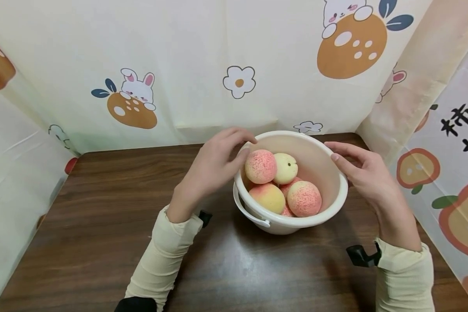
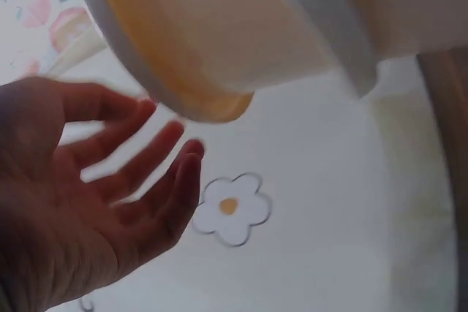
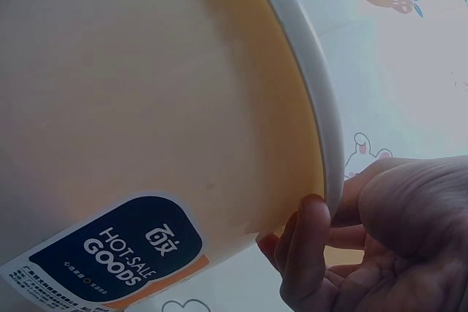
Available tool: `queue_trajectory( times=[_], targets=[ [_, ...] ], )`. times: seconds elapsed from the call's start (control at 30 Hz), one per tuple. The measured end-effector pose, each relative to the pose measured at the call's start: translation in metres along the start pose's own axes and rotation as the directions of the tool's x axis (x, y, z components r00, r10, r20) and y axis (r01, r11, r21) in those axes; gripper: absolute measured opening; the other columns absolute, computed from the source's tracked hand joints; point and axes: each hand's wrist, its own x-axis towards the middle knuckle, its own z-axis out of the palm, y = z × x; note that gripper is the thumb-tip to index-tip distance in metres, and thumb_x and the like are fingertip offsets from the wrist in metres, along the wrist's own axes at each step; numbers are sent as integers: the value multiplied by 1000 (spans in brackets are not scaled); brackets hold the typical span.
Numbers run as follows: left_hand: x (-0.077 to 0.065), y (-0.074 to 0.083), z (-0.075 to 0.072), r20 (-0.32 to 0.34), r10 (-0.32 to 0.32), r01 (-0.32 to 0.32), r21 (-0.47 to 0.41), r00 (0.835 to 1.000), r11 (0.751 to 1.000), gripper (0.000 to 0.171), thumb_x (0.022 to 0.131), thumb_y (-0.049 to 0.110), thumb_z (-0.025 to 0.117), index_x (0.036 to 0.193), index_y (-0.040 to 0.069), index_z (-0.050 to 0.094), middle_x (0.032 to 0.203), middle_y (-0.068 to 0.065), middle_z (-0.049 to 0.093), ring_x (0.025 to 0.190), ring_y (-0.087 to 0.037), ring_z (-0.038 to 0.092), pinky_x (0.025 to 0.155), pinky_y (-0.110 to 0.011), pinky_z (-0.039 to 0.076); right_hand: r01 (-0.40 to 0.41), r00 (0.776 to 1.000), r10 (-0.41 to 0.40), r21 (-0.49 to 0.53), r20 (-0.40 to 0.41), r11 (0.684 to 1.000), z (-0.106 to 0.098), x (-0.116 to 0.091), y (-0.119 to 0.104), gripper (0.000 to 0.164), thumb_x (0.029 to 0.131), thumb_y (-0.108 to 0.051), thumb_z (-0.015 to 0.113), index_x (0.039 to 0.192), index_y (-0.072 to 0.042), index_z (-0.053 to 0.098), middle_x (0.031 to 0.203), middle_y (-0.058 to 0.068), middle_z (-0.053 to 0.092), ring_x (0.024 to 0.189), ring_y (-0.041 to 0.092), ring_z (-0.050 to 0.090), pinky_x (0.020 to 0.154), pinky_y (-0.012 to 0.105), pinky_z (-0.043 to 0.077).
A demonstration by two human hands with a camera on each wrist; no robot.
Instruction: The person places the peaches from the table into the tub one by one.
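A white plastic bucket [image 1: 337,203] stands towards the back of the table with several peaches in it. On top lie a pink peach [image 1: 261,167], a pale yellow one [image 1: 286,168], a yellow-red one [image 1: 268,198] and another pink one [image 1: 304,199]. The bucket's handle [image 1: 245,211] hangs down at its front left. My right hand [image 1: 364,173] pinches the right rim, thumb on top and fingertips under it outside. By the left rim, my left hand [image 1: 218,162] has loosely bent fingers; in the left wrist view they are beside the rim without gripping it.
The bucket stands on a dark wooden table [image 1: 101,225]. Behind it hangs a printed white cloth [image 1: 195,52], close to the bucket's back. Another printed cloth [image 1: 421,208] borders the table on the right. A dark blue label [image 3: 139,246] is on the bucket's outside.
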Motion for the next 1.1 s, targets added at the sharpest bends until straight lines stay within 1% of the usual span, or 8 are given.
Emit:
queue_trajectory(
  times=[0.13, 0.23, 0.33, 0.47, 0.53, 0.63, 0.8, 1.1],
  targets=[
    [-11, -8, -2, -26, -133, 129, -128, 991, 983, 27, 101, 10, 61, 127, 15, 69, 128, 1, 67, 106, -16, 65, 89, -33, 57, -9, 1000, 9, -4, 10, 1000, 2, 1, -2, 47, 105, -35, 61, 148, -15, 58, 116, -22, 67, 89, 0, 70, 66, 29, 62],
    [-19, -13, -5, 50, -259, 263, -249, 965, 932, 34, 101, 11, 62, 136, 14, 64, 134, -2, 64, 110, -19, 66, 87, -36, 59, -17, 1000, 17, -14, 14, 1000, 3, 2, -4, 50, 105, -38, 61, 149, -14, 57, 120, -20, 64, 90, 0, 70, 67, 29, 62],
    [-26, -15, -5, 172, -348, 388, -374, 922, 842, 44, 101, 11, 63, 145, 11, 57, 140, -7, 60, 115, -26, 66, 87, -42, 63, -22, 1000, 22, -18, 12, 1000, 4, 2, -5, 52, 105, -38, 61, 150, -13, 57, 121, -19, 63, 89, 0, 71, 67, 29, 62],
    [-28, -13, -2, 307, -369, 480, -534, 877, 696, 61, 99, 5, 62, 157, 7, 42, 143, -17, 52, 116, -37, 66, 86, -49, 64, -22, 1000, 22, -9, 13, 1000, 4, 4, -4, 52, 104, -36, 62, 150, -11, 57, 117, -23, 66, 85, 1, 72, 65, 30, 62],
    [-29, -12, 0, 340, -367, 501, -595, 866, 629, 66, 98, 2, 62, 160, 5, 37, 142, -20, 50, 112, -37, 67, 85, -48, 64, -21, 1000, 22, -6, 13, 1000, 3, 4, -3, 52, 104, -36, 62, 150, -11, 57, 115, -25, 67, 84, 1, 72, 63, 30, 62],
    [-30, -12, 2, 344, -378, 509, -653, 859, 561, 66, 97, -1, 61, 159, 4, 38, 138, -20, 49, 98, -25, 70, 81, -40, 64, -30, 999, 30, 0, 9, 1000, 4, 5, -3, 52, 104, -36, 63, 150, -11, 57, 112, -27, 68, 82, 2, 72, 62, 31, 62],
    [-31, -15, 2, 325, -387, 495, -700, 863, 515, 63, 97, -4, 61, 156, 2, 42, 134, -19, 50, 83, -11, 67, 75, -32, 63, -46, 999, 46, 11, -6, 999, 7, 5, -3, 53, 103, -37, 64, 150, -13, 58, 110, -29, 68, 81, 2, 72, 62, 32, 62],
    [-34, -32, -10, 322, -409, 501, -723, 854, 475, 62, 95, -2, 63, 155, 5, 47, 131, -15, 52, 90, -15, 69, 76, -31, 62, -20, 1000, 21, 61, -13, 998, 23, 11, -10, 52, 103, -34, 65, 149, -10, 58, 102, -26, 71, 68, 5, 68, 54, 29, 58]
  ],
)
